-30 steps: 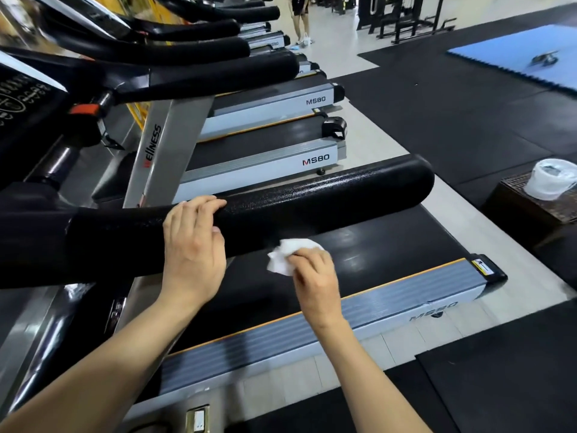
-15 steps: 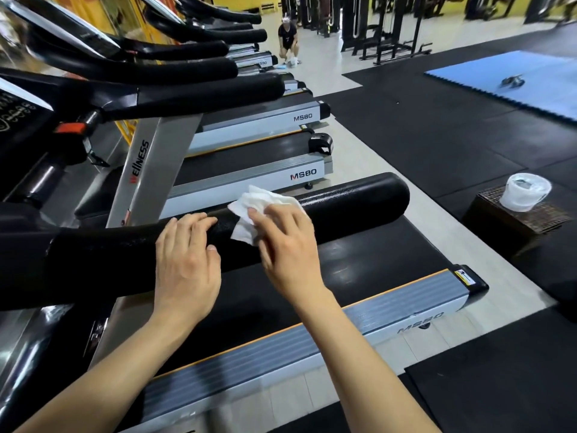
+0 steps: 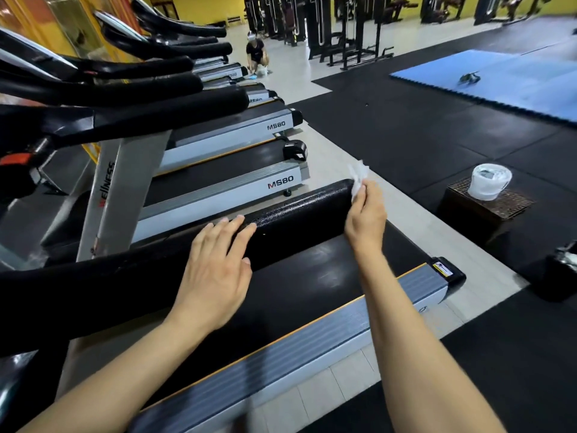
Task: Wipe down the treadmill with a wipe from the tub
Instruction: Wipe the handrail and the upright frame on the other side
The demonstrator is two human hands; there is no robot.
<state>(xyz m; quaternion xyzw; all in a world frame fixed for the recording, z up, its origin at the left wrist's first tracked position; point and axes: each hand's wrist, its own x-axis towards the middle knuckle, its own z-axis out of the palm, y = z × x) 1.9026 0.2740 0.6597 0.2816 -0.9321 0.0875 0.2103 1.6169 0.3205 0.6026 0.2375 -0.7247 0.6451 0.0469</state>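
At the rail [image 3: 296, 210] end, the right hand [image 3: 365, 220] pinched the wipe [image 3: 357, 178], fingers curled round it, pressing it on the rail's tip. The left hand [image 3: 215, 270] lay flat on the rail, fingers straight, gripping nothing. The tub [image 3: 488, 182] sat on a brown box [image 3: 487, 210] right of the treadmill [image 3: 312, 323], well apart from both hands. Another person [image 3: 257, 54] crouched far back.

I'm looking at a gym. A row of treadmills [image 3: 218, 145] runs along the left by yellow walls, weight racks [image 3: 337, 29] stand at the far end, and black rubber flooring [image 3: 421, 135] meets a blue exercise mat [image 3: 515, 79]. Someone [image 3: 257, 54] crouches farther down the row.
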